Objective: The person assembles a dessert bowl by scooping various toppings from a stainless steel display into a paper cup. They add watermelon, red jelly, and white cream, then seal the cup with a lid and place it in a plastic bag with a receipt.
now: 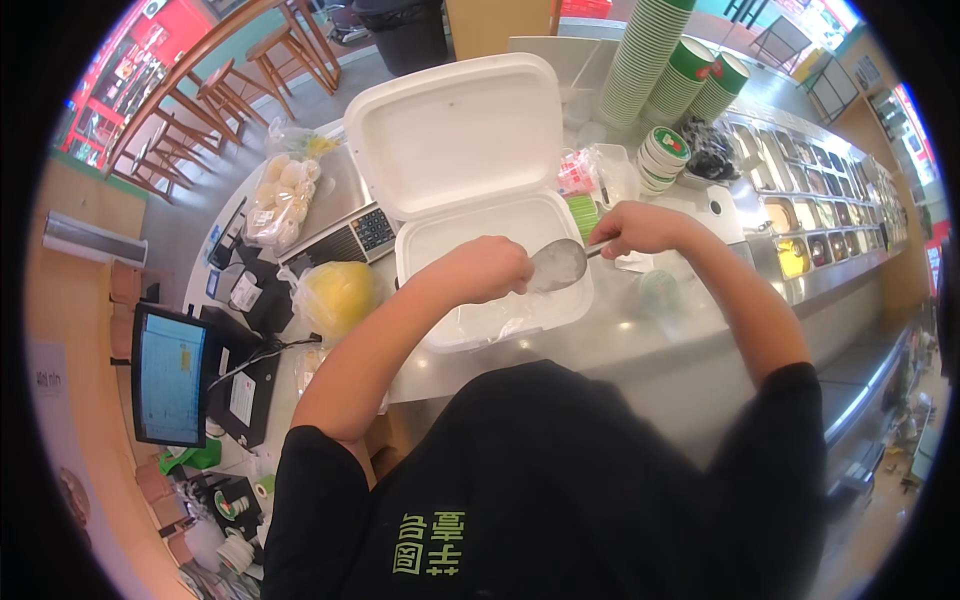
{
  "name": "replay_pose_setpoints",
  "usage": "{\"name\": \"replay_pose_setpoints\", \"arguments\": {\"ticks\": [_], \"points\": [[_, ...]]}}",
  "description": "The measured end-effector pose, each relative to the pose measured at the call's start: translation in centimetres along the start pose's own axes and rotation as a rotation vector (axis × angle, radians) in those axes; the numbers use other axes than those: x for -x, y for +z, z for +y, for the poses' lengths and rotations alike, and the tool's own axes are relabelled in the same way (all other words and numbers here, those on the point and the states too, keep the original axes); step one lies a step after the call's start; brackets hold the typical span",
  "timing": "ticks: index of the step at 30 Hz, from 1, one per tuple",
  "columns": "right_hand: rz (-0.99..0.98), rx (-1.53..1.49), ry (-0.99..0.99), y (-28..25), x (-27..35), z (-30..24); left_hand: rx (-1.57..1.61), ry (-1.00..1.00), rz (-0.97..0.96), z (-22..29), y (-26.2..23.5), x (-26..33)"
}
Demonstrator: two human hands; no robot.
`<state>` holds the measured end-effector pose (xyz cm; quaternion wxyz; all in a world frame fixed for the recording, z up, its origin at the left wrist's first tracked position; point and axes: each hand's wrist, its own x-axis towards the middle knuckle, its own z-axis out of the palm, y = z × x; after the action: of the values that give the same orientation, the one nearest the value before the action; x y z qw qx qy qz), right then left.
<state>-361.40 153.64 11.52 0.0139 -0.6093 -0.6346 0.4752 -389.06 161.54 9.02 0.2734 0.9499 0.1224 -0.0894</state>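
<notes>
A white foam box [414, 322] stands on the metal counter in front of me, its hinged lid [460, 125] tipped up at the back. My right hand [640, 229] is closed round the handle of a metal ladle [559, 266] held over the box. The ladle's round bowl points left, and what it contains is hard to make out. My left hand [495, 268] is also over the box, fingers closed beside the bowl's left edge; what they pinch is hidden. Clear plastic film [485, 322] shows inside the box, below my left hand.
Tall stacks of green-and-white paper cups [645, 65] stand beyond the box to the right, near lidded tubs [663, 155]. Food trays [792, 256] line the far right. On the left are a bagged yellow item [340, 298], a carton of eggs [283, 198] and a screen [172, 374].
</notes>
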Motion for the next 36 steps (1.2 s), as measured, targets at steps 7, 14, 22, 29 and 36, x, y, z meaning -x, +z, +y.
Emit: {"name": "replay_pose_setpoints", "arguments": {"ticks": [7, 14, 22, 29, 36], "points": [[-0.045, 0.222, 0.043, -4.0, 0.4, -2.7, -0.024, 0.042, 0.104, -0.3, -0.6, -0.9], [0.029, 0.374, -0.058, -6.3, 0.7, -7.6, -0.106, -0.064, 0.258, -1.4, 1.0, 2.7], [0.126, 0.619, -0.029, 7.6, -9.7, -3.7, -0.236, -0.212, 0.67, -0.7, 0.1, 10.9], [0.246, 0.311, -0.057, 14.1, -12.7, 3.4, -0.197, -0.279, 0.867, -0.1, -1.7, 15.7], [0.243, -0.102, -0.073, 16.7, -14.1, 3.1, -0.169, -0.264, 0.933, -0.2, -1.3, 15.7]]}}
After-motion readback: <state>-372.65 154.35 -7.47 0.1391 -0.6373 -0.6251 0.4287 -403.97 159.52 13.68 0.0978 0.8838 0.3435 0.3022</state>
